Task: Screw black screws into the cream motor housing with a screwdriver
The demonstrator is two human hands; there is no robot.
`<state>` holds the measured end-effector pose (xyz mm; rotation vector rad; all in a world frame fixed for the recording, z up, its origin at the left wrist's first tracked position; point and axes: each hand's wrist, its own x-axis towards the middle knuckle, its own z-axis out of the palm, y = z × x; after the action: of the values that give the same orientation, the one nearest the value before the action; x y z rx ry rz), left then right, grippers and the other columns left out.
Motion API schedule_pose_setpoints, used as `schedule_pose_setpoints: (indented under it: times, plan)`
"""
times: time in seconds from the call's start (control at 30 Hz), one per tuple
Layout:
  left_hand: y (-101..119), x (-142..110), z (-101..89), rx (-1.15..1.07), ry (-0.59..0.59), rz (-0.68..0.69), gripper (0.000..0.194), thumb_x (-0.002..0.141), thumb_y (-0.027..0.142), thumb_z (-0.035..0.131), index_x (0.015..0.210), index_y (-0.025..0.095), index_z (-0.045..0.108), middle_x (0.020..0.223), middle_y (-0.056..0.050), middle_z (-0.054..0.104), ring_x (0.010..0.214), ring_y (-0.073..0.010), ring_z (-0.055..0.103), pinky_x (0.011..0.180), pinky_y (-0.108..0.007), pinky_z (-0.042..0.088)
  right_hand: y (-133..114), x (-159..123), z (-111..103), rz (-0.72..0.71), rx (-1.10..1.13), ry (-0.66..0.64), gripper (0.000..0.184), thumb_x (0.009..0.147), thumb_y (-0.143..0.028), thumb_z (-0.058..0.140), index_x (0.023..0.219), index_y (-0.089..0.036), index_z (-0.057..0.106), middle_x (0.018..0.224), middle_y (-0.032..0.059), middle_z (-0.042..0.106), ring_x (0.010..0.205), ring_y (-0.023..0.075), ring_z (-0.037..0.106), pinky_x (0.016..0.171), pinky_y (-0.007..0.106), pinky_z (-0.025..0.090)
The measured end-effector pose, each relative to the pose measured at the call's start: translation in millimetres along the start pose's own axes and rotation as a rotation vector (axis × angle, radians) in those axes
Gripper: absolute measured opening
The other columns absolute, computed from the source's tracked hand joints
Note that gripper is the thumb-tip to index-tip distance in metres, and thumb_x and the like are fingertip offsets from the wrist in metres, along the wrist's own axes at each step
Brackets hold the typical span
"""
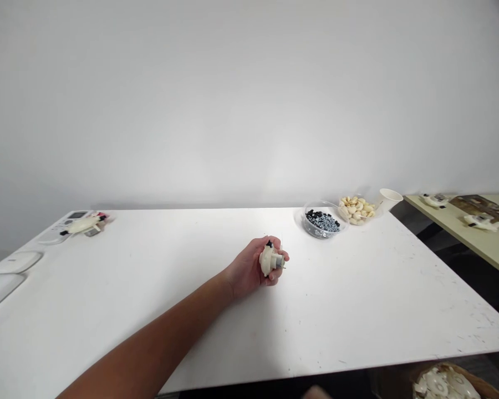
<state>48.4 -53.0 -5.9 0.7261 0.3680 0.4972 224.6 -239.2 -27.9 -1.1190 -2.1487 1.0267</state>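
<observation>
The left hand (pixel 249 270) is closing firmly around a rounded cream plastic housing (pixel 266 260) with a ribbed metal motor (pixel 278 262), its long axis lying sideways, thin pin pointing right, over the smooth white table (pixel 357 310).

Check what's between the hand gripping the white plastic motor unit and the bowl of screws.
Only bare white tabletop lies between the hand and the clear bowl, as the head view shows.
</observation>
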Motion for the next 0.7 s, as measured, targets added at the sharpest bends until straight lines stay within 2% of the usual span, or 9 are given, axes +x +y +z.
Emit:
schedule_pose_setpoints:
  times: [0.1, 0.13, 0.17, 0.2, 0.23, 0.27, 0.37, 0.53, 0.7]
  plan:
    - [-1, 1, -1.6, -0.035, 0.005, -0.004, 0.034, 0.095, 0.057, 0.06, 0.096, 0.023, 0.053, 0.099, -0.004, 0.065, 0.054, -0.009, 0.051, 0.053, -0.023, 0.031, -2, 25, -49, -0.038, -0.002, 0.141, 0.022, 0.107, -0.042, 0.056, 0.11, -0.024, 0.068, 0.097, 0.0075, 0.071, 0.084, 0.0203, 0.067, 0.075, 0.034, 0.057]
    - [-1, 2, -1.9, -0.045, 0.005, -0.006, 0.034, 0.095, 0.057, 0.06, 0.097, 0.023, 0.053, 0.098, -0.003, 0.065, 0.054, -0.0093, 0.051, 0.053, -0.024, 0.032, 0, 40, -65, -0.054, -0.002, 0.221, 0.022, 0.108, -0.039, 0.052, 0.107, -0.023, 0.067, 0.091, 0.0066, 0.07, 0.08, 0.0198, 0.065, 0.073, 0.034, 0.055]
    - [-1, 2, -2.2, -0.054, 0.006, -0.011, 0.035, 0.095, 0.057, 0.06, 0.097, 0.023, 0.053, 0.096, -0.003, 0.065, 0.054, -0.0098, 0.052, 0.053, -0.024, 0.033, 4, 56, -80, -0.072, -0.011, 0.368, 0.019, 0.107, -0.038, 0.055, 0.101, -0.023, 0.067, 0.082, 0.0039, 0.068, 0.068, 0.0172, 0.061, 0.063, 0.031, 0.049]
    - [0, 2, -2.4, -0.058, 0.008, -0.02, 0.035, 0.094, 0.057, 0.06, 0.097, 0.023, 0.053, 0.092, -0.002, 0.064, 0.054, -0.0104, 0.052, 0.054, -0.024, 0.033, 8, 72, -91, -0.061, -0.023, 0.473, 0.016, 0.104, -0.037, 0.06, 0.101, -0.022, 0.067, 0.076, 0.0013, 0.064, 0.061, 0.0149, 0.055, 0.056, 0.029, 0.043]
    - [0, 2, -2.5, -0.055, 0.014, -0.029, 0.036, 0.094, 0.058, 0.061, 0.096, 0.023, 0.054, 0.086, -0.002, 0.063, 0.054, -0.011, 0.052, 0.054, -0.024, 0.033, 13, 87, -99, -0.043, -0.019, 0.52, 0.016, 0.103, -0.038, 0.063, 0.103, -0.022, 0.067, 0.067, -0.0019, 0.058, 0.056, 0.0135, 0.049, 0.053, 0.027, 0.039]
    - [0, 2, -2.4, -0.045, 0.022, -0.039, 0.037, 0.093, 0.059, 0.061, 0.094, 0.022, 0.053, 0.081, -0.001, 0.06, 0.054, -0.0116, 0.051, 0.053, -0.024, 0.034, 18, 99, -104, -0.025, 0.009, 0.513, 0.018, 0.101, -0.04, 0.066, 0.104, -0.022, 0.069, 0.063, -0.0037, 0.054, 0.054, 0.0129, 0.047, 0.052, 0.027, 0.037]
    - [0, 2, -1.1, 0.004, 0.041, -0.058, 0.039, 0.092, 0.059, 0.062, 0.09, 0.021, 0.054, 0.072, 0.0, 0.054, 0.055, -0.0127, 0.051, 0.053, -0.024, 0.035, 30, 118, -99, 0.046, 0.161, 0.413, 0.024, 0.097, -0.043, 0.072, 0.107, -0.021, 0.073, 0.061, -0.0051, 0.051, 0.053, 0.0118, 0.045, 0.051, 0.026, 0.038]
    - [-1, 1, 3.9, 0.186, 0.033, -0.02, 0.036, 0.102, 0.055, 0.048, 0.098, 0.02, 0.058, 0.077, -0.001, 0.056, 0.059, -0.0135, 0.054, 0.058, -0.026, 0.04, 35, 110, -78, 0.135, 0.497, 0.416, 0.022, 0.096, -0.043, 0.073, 0.102, -0.022, 0.073, 0.081, 0.0024, 0.072, 0.066, 0.0178, 0.069, 0.062, 0.031, 0.056]
    - [-6, 1, 3.2, 0.194, 0.048, -0.001, 0.036, 0.105, 0.055, 0.045, 0.102, 0.022, 0.057, 0.081, -0.001, 0.054, 0.064, -0.0136, 0.054, 0.061, -0.026, 0.044, 36, 108, -79, 0.116, 0.671, 0.332, 0.022, 0.098, -0.041, 0.071, 0.107, -0.022, 0.071, 0.085, 0.0037, 0.074, 0.067, 0.0213, 0.075, 0.063, 0.036, 0.063]
